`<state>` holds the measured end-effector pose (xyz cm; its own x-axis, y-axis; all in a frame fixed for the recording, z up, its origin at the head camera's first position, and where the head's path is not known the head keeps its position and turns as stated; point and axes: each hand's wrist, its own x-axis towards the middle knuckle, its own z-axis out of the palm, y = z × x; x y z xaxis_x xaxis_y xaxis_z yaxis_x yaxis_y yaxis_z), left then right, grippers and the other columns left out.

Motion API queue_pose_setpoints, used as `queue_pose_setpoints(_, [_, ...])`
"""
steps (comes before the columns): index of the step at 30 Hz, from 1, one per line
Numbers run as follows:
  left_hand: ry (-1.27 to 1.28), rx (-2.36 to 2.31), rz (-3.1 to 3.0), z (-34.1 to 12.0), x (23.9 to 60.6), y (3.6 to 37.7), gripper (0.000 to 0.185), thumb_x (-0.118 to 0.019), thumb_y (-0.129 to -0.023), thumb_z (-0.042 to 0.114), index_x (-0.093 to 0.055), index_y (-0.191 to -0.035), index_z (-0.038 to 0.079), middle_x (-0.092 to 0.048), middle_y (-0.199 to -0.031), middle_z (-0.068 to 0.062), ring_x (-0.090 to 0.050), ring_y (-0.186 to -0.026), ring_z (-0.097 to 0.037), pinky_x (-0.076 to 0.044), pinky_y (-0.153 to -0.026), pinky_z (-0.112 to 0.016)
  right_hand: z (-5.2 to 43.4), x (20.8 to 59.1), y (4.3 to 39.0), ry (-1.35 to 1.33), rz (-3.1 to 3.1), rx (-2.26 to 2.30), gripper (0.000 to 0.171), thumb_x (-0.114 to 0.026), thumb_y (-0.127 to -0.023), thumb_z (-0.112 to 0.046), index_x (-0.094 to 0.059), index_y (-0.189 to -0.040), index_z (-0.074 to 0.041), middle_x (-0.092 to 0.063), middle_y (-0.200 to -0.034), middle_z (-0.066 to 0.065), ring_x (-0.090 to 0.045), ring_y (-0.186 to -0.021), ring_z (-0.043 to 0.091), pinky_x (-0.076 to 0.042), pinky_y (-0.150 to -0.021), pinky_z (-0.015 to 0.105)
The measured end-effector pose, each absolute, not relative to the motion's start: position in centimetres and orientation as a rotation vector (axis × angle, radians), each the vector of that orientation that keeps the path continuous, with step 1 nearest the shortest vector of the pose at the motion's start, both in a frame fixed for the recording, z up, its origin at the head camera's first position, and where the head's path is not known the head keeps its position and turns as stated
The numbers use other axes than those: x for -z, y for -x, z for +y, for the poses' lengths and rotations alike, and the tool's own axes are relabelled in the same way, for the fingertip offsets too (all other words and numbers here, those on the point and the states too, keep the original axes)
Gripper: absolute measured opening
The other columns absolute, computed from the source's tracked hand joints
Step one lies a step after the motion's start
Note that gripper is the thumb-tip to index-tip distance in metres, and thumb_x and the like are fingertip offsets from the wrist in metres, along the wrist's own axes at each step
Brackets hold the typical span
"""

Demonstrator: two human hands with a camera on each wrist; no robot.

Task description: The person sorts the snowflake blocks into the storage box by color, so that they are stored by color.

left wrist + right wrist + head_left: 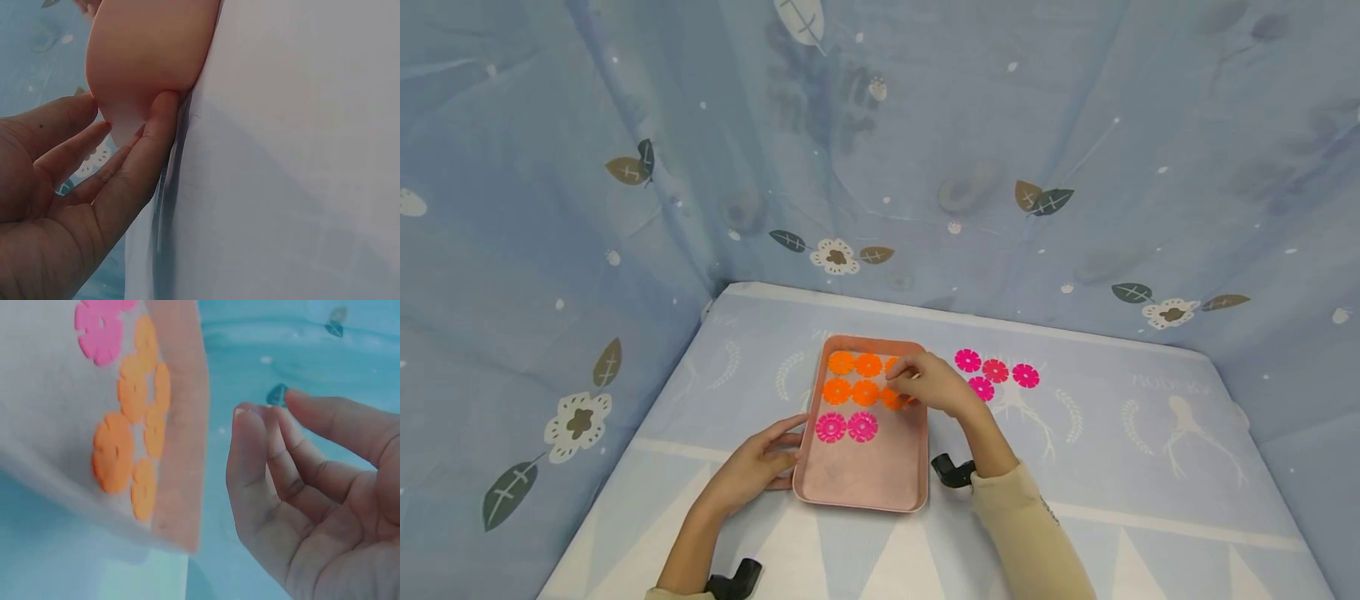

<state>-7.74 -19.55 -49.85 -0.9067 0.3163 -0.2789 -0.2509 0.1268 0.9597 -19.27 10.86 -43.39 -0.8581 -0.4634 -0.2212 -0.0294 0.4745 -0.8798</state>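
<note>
A pink tray (861, 483) holds several orange notched discs (837, 391) toward its far end, with two pink notched discs (847, 427) nearer its middle. At the tray's left side is my left hand (752, 467). Its fingertips (165, 106) touch the outside of the tray wall (150, 50), fingers fairly straight. My right hand (934, 383) hovers over the tray's far right part and partly hides orange discs there. In the right wrist view its fingers (250, 456) are loosely bent, the thumb stands a little apart, and nothing shows between them.
Several loose pink and reddish notched discs (996, 371) lie on the patterned tablecloth (1097, 450), right of the tray. Blue printed curtain (925, 150) closes off the back and sides. Black wrist mounts (953, 471) show near both forearms.
</note>
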Motion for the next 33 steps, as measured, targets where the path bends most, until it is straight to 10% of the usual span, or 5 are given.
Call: queue_pose_setpoints(33, [-0.064,-1.851,1.975,-19.5,50.0,7.8,0.056,-0.06,-0.102,0.012,-0.039,-0.154,0.011,-0.045,-0.142,-0.028,-0.062,-0.113,-0.038,-0.059,-0.081,-0.044,27.6,46.1,20.1,0.122,2.509,1.424,0.033,-0.061,-0.101,-0.016,-0.059,-0.122,0.009,-0.063,-0.11,0.025,-0.063,-0.095,0.037,-0.056,-0.077,0.035])
